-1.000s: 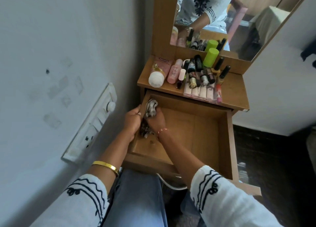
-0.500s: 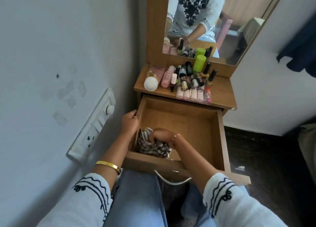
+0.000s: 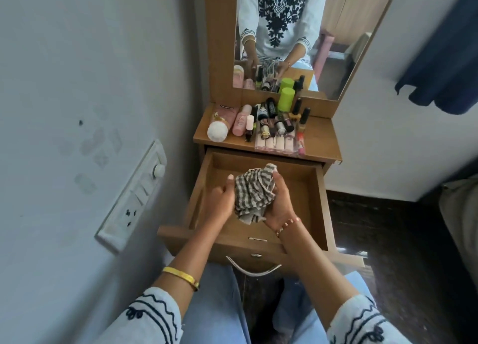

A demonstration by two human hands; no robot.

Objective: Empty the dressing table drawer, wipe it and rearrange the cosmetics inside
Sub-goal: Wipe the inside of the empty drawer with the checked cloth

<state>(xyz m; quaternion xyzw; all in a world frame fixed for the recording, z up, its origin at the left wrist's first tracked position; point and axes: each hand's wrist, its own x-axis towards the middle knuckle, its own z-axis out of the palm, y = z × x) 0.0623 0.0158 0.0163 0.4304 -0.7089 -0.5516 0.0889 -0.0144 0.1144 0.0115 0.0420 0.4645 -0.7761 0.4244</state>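
The wooden drawer (image 3: 314, 188) is pulled out and holds no cosmetics. Above its middle, a crumpled grey-and-white checked cloth (image 3: 252, 192) is bunched between both hands. My left hand (image 3: 219, 201) presses it from the left with the thumb up. My right hand (image 3: 280, 201) cups it from the right. The cosmetics (image 3: 269, 123) crowd the dressing table top (image 3: 320, 139): a white-capped pink bottle, pink tubes, a green cylinder, dark nail-polish bottles and a clear case of pale sticks.
A mirror (image 3: 297, 33) rises behind the cosmetics and reflects the person. The wall with a white switch and socket panel (image 3: 134, 196) stands close on the left. A curved metal handle (image 3: 253, 268) sits on the drawer front, over my lap. Dark floor lies to the right.
The cloth has left the drawer's near-left corner and risen above the drawer's middle. My left hand has let go of the drawer's side and joined the right on the cloth.
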